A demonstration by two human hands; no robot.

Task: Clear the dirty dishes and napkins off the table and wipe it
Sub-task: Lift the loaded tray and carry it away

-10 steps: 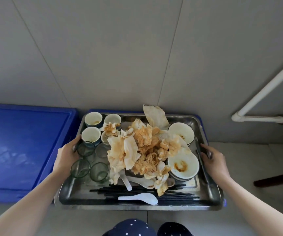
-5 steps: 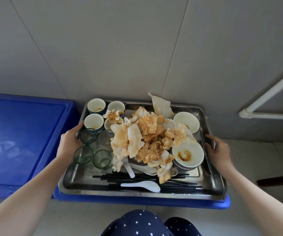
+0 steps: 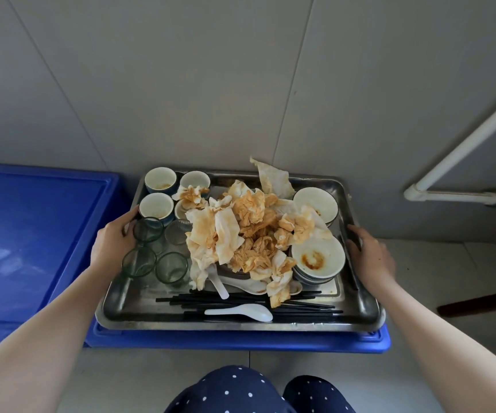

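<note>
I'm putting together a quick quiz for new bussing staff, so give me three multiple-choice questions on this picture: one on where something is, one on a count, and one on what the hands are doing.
1. Where does the loose white spoon lie?
A) In a glass
B) Across the black chopsticks at the near end of the tray
C) On the floor

2. How many clear glasses stand on the tray?
A) Two
B) Four
C) Six

3. What are the hands doing?
A) Both hang free
B) One pinches a napkin
C) The left hand and right hand each grip a side rim of the tray

Answers:
1 B, the spoon lies over the chopsticks by the near rim.
2 B, four glasses cluster beside the left hand.
3 C, fingers curl over both side rims.
</note>
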